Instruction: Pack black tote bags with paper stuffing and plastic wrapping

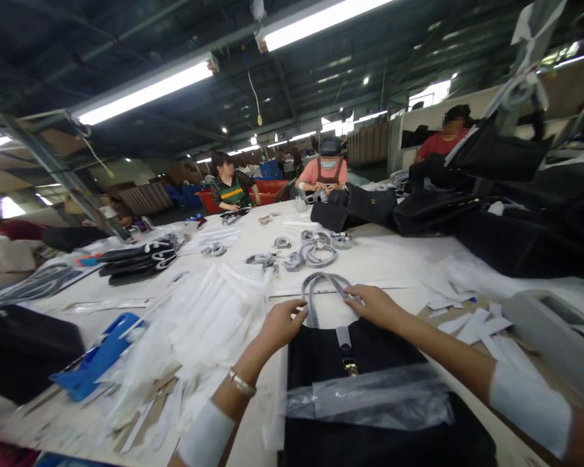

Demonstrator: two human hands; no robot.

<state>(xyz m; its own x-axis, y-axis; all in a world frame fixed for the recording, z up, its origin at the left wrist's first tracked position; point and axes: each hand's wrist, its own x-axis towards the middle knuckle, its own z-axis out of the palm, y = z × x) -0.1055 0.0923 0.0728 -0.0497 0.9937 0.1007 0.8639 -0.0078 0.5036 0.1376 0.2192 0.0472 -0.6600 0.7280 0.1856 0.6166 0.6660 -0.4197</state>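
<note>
A black bag (370, 350) lies flat on the white table in front of me, with a gold clasp (350, 367) on a short strap and a clear plastic sheet (370, 399) across its front. Its grey wrapped handles (325, 277) arch away from me. My left hand (285, 321) pinches the left side of the handles near their base, thumb and fingers together. On the right side, my right hand (370, 303) has its fingers closed on the handle.
Coiled grey straps (317, 253) lie beyond the bag. White wrapping material (219, 311) and a blue tape dispenser (100, 357) are to the left. Paper strips (481, 327) and black bags (525, 220) are on the right. Several people sit around the table.
</note>
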